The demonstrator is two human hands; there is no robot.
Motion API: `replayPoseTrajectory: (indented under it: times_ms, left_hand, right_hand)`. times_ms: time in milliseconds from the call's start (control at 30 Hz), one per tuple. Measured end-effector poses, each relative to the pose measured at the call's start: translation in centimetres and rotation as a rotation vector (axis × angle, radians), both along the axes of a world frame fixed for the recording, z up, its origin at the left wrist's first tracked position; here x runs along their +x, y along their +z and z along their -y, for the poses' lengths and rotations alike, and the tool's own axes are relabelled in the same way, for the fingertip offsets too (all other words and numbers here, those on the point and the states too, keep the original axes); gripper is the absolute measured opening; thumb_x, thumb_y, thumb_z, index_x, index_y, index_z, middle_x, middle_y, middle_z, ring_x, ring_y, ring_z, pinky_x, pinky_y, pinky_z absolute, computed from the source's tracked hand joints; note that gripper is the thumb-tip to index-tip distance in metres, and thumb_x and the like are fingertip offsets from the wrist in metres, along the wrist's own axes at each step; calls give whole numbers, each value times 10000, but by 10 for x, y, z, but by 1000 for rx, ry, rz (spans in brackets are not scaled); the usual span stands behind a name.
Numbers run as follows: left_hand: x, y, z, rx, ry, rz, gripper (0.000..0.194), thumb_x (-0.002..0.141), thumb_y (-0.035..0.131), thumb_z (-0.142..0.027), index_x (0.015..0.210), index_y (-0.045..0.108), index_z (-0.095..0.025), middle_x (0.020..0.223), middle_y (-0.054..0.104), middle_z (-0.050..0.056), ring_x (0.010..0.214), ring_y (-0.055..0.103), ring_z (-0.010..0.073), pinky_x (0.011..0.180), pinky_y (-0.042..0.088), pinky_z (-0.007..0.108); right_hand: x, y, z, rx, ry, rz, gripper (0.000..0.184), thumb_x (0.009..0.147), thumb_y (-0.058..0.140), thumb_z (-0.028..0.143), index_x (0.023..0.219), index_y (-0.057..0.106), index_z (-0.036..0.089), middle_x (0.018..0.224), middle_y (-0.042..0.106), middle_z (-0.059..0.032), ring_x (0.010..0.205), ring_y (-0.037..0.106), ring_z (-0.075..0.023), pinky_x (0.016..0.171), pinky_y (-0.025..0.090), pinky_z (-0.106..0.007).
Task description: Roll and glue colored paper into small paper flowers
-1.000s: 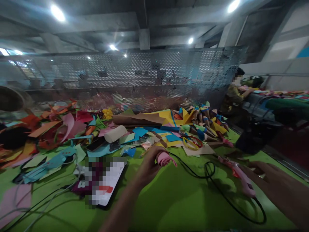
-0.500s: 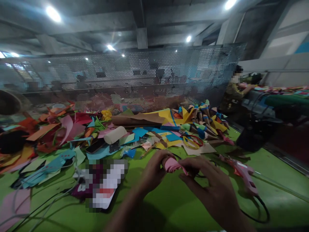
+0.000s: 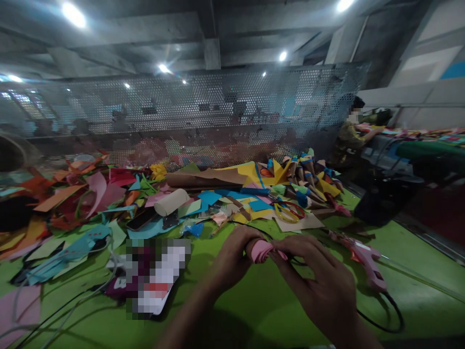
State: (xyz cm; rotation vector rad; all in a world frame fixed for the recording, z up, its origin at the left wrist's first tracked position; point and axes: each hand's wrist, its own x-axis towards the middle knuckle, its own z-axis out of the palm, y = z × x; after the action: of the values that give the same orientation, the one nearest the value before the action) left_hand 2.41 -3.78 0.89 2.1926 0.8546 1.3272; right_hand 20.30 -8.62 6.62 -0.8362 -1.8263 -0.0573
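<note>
A rolled pink paper flower (image 3: 262, 251) is between my two hands above the green table (image 3: 203, 295). My left hand (image 3: 234, 257) is closed around its left side and base, which the fingers partly hide. Thumb and fingers of my right hand (image 3: 314, 274) pinch the loose outer end of the pink paper on the right. To the right of that hand, a pink hot glue gun (image 3: 368, 264) lies on the table with its black cord curving toward me. Left of my left hand is a phone (image 3: 163, 281), its screen blurred out.
Coloured paper scraps (image 3: 105, 194) heap along the back left. Scissors with yellow and red handles (image 3: 288, 211), a white roll (image 3: 171, 202) and wrapped paper cones (image 3: 303, 177) lie behind my hands. Cables (image 3: 78, 305) cross the left side. A perforated metal screen (image 3: 203, 116) stands behind; another person (image 3: 350, 135) sits far right.
My right hand has moved in closer to the flower, and its fingers now pinch the paper's end. The flower looks more tightly wrapped. The camera view has shifted slightly.
</note>
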Motion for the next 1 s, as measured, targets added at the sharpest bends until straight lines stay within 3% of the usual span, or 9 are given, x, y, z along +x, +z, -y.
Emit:
replayPoseTrajectory:
  times_ms: [333, 1000]
  left_hand:
    - [0, 1, 0, 19, 27, -36, 114, 920, 631, -264, 1009, 597, -202, 924, 677, 49, 853, 589, 186, 753, 421, 286]
    - [-1, 0, -1, 32, 39, -112, 100, 907, 638, -192, 999, 601, -202, 928, 665, 42, 848, 576, 188, 768, 405, 296]
  right_hand:
    - [0, 1, 0, 11, -16, 2, 126, 899, 665, 146, 984, 634, 233, 859, 708, -28, 788, 698, -169, 685, 569, -251]
    - [-1, -2, -5, -19, 10, -12, 146, 894, 661, 128, 982, 627, 240, 847, 692, -12, 771, 680, -163, 672, 558, -250]
